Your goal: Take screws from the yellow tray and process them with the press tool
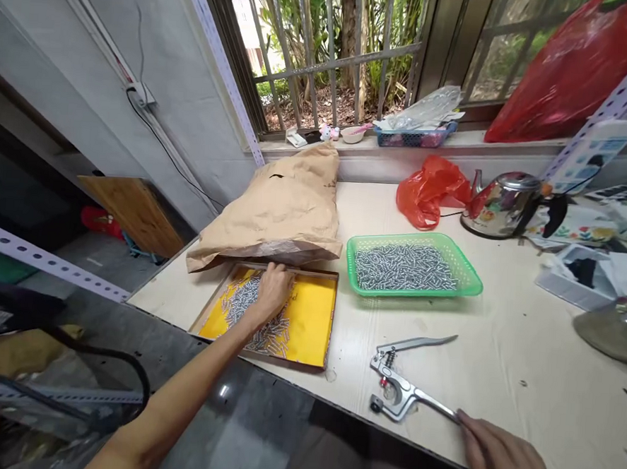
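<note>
My left hand [272, 288] reaches into a shallow yellow tray [313, 319] and rests, fingers curled down, on a heap of small silver metal parts [245, 308]. Whether it grips any of them is hidden. My right hand [501, 458] lies at the table's near edge and pinches the end of the lower handle of metal hand pliers [402, 388]. The pliers rest on the table with their handles spread. A green plastic basket [470, 276] holding several more silver parts stands beyond the pliers.
A brown paper sack [283, 204] lies behind the yellow tray. At the back stand a red plastic bag [427, 188], a steel kettle [499, 203] and, at the right, white containers [571, 278]. A barred window [346, 52] runs above the sill.
</note>
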`<move>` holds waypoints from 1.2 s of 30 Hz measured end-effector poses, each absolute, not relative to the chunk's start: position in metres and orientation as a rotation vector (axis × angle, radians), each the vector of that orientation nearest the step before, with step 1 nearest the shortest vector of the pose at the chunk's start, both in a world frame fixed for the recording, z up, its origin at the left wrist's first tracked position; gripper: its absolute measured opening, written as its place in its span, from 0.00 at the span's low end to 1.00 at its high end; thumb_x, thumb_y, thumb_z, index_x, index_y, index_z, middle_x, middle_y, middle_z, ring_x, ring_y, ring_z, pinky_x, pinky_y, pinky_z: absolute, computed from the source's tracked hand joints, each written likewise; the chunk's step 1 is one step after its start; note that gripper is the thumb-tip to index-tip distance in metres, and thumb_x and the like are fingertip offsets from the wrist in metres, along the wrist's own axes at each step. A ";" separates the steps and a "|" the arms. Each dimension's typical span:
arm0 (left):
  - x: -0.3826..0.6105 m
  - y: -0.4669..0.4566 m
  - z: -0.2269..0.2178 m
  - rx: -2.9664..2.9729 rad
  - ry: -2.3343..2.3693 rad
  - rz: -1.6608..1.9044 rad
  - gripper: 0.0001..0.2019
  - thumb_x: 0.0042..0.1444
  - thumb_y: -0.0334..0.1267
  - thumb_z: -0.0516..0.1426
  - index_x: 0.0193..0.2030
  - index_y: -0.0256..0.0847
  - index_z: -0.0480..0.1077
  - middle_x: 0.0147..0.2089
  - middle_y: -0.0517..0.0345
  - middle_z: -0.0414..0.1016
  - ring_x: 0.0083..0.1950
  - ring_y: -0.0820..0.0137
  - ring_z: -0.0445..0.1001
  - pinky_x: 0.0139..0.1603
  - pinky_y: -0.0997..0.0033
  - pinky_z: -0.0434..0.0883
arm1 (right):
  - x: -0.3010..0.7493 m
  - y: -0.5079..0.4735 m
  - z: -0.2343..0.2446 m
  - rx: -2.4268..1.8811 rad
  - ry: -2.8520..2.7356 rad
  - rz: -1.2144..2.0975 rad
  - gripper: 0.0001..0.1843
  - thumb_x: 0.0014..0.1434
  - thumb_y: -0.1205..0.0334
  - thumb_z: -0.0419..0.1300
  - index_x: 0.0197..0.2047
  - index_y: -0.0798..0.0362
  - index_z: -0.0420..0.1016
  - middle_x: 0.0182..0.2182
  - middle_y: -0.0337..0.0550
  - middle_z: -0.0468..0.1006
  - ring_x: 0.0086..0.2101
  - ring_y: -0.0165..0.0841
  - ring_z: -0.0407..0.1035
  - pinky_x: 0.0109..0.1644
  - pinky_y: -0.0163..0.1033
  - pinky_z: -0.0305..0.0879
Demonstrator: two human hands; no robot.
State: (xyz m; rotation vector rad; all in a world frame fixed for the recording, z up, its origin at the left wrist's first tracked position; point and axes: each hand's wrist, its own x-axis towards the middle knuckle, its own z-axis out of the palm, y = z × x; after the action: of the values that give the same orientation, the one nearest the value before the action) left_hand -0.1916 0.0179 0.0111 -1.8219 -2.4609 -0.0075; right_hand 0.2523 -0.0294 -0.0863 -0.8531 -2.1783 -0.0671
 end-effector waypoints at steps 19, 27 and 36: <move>-0.206 0.014 0.008 -2.033 -2.354 0.008 0.10 0.57 0.29 0.51 0.36 0.35 0.74 0.39 0.45 0.74 0.45 0.60 0.69 0.45 0.66 0.63 | 0.239 -0.033 -0.089 -0.982 -2.073 -0.221 0.14 0.62 0.68 0.58 0.52 0.55 0.73 0.36 0.46 0.79 0.35 0.37 0.72 0.44 0.44 0.64; -0.178 -0.014 0.006 -2.253 -2.625 -0.512 0.06 0.50 0.33 0.57 0.29 0.38 0.75 0.32 0.54 0.76 0.35 0.67 0.71 0.37 0.71 0.63 | 0.238 -0.034 -0.091 -1.015 -2.090 -0.206 0.12 0.62 0.66 0.58 0.49 0.55 0.74 0.36 0.46 0.79 0.35 0.36 0.72 0.43 0.43 0.64; -0.159 -0.022 0.008 -1.755 -3.188 -2.090 0.12 0.44 0.41 0.66 0.31 0.36 0.72 0.28 0.60 0.72 0.26 0.76 0.68 0.28 0.76 0.64 | 0.211 -0.030 -0.031 -1.038 -1.939 0.134 0.11 0.62 0.62 0.57 0.47 0.51 0.76 0.40 0.46 0.78 0.43 0.40 0.71 0.51 0.48 0.63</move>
State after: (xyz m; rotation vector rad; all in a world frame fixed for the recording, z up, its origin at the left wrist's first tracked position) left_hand -0.1590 -0.0223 0.0079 -1.7551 -3.1883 -2.0898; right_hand 0.2110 -0.0302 -0.0309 -1.0381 -1.9385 0.1336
